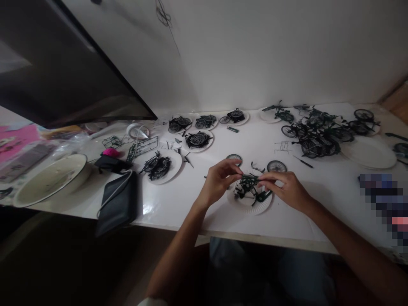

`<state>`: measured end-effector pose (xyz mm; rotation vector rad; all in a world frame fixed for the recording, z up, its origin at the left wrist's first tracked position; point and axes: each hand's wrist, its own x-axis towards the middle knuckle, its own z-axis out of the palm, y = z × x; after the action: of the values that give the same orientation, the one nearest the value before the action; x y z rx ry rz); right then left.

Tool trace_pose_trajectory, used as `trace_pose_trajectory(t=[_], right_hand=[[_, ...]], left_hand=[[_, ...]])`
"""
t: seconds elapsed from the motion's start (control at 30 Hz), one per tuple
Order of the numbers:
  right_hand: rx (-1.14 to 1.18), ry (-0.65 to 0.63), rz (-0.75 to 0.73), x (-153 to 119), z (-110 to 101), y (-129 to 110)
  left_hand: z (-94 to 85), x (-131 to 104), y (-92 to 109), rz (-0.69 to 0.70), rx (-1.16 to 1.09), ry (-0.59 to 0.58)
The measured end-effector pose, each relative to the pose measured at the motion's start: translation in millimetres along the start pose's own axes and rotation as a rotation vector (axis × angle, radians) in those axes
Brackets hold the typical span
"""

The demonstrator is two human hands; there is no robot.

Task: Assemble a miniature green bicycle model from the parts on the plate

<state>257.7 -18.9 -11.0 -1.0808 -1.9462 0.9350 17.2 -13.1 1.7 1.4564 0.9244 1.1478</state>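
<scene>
Over a white paper plate (255, 208) near the table's front edge, a small dark model bicycle frame (249, 182) is held between both hands. My left hand (218, 180) pinches its left end with thumb and forefinger. At its right end, my right hand (283, 187) is closed in a similar pinch. More dark bicycle parts (262, 196) lie on the plate below, partly hidden by the held piece. Just beyond the hands are two loose spoked wheels, a left one (234, 159) and a right one (276, 166). Fine detail at the fingertips is too small to make out.
A heap of model bicycles (318, 131) fills the back right, with a thin dark tool (303, 162) before it. Plates of bicycle parts (198, 139) stand toward the back. Leftward are an enamel basin (51, 178), a black case (117, 199) overhanging the edge, and a large screen (70, 63).
</scene>
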Motion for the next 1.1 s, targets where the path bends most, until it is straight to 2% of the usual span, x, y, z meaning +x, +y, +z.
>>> trace_pose_trajectory(t=[0.13,0.23,0.5,0.77,0.93,1.1], right_hand=[[0.044,-0.066,-0.021,-2.4,1.4,-2.6],[0.083,-0.084,-0.027,-3.1,1.6,-3.5],[0.174,-0.119,-0.027,-2.8,-1.6,-4.3],[0.253,-0.079,0.020,-3.8,-1.6,-11.4],[0.433,-0.009,0.154,-1.8,3.2,-6.5],[0.477,0.010,0.176,2.2,5.0,-1.9]], left_hand=[[5.4,-1.3,-3.7,0.006,0.011,-0.099],[6.5,-1.8,-6.4,0.017,0.050,-0.102],[6.5,-2.5,-5.2,0.169,0.158,-0.219],[12.8,-5.0,-4.1,0.248,0.326,-0.109],[16.6,-5.3,-3.9,0.249,0.353,-0.157],[19.4,-7.1,-2.0,0.222,0.402,-0.139]])
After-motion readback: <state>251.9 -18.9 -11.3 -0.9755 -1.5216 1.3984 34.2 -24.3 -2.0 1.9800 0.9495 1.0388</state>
